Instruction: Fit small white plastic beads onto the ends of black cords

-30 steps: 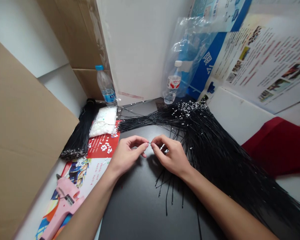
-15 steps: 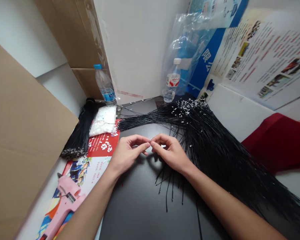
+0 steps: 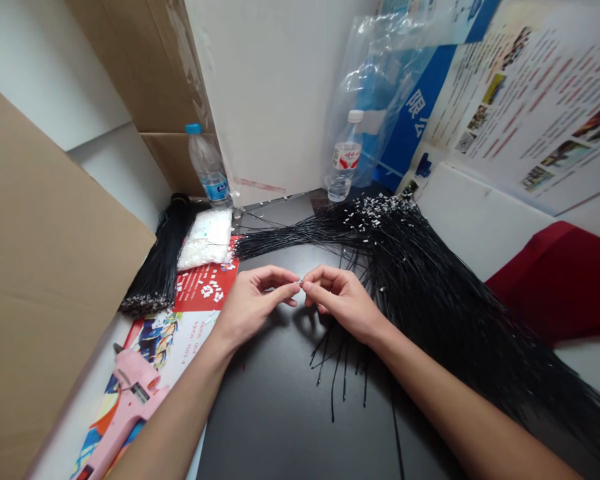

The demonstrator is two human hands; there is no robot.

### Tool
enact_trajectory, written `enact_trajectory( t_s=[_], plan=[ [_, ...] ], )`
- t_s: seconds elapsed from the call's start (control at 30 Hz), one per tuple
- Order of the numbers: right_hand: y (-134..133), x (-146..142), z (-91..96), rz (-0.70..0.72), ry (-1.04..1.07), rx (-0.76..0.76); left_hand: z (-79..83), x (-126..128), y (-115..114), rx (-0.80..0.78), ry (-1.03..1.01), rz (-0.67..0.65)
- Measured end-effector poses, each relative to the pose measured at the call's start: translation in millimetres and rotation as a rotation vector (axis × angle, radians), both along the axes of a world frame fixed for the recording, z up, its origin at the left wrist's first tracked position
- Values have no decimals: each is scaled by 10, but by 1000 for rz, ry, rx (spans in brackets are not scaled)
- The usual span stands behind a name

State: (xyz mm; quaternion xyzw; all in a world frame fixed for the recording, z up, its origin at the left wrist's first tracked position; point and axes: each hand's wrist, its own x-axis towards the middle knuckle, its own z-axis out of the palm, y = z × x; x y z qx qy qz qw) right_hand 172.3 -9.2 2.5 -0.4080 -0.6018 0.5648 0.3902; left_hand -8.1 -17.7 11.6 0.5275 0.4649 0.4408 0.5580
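Observation:
Over the middle of the dark table (image 3: 260, 413), my left hand (image 3: 260, 297) and my right hand (image 3: 340, 297) meet almost tip to tip. Each pinches with thumb and forefinger. A tiny piece shows between the fingertips, too small to name. Right of my right hand spreads a large heap of thin black cords (image 3: 445, 320), many tipped with small white pieces (image 3: 375, 210). Beyond my hands, a bundle of black cords (image 3: 290, 237) runs leftward from that heap. Several loose cord ends (image 3: 344, 380) lie below my right hand.
At left are a clear bag of white pieces (image 3: 206, 237), a red printed sheet (image 3: 200, 287) with loose white bits, another black cord bundle (image 3: 155, 267) and a pink glue gun (image 3: 135, 393). Two plastic bottles (image 3: 207, 167) (image 3: 346, 157) stand at the back. Cardboard (image 3: 45, 280) rises at left.
My fingertips have parted slightly, and a little more of the tiny piece shows between them. The view has shifted a little; the surrounding things lie as before.

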Motion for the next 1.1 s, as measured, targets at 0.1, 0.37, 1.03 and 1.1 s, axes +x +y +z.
enact_trajectory(
  t_s=[0.1,0.37,1.03,1.1],
  plan=[
    [-5,13,-1,1,-13,22,23,7,-5,-62,-62,-6],
    [-34,17,49,-2,-21,70,-23,-5,-20,-172,-201,45],
    [-65,2,58,-40,-47,175,-17,13,-27,-275,-253,50],
    [-67,2,48,-41,-54,183,-5,25,-30,-258,-247,57]
  ],
)
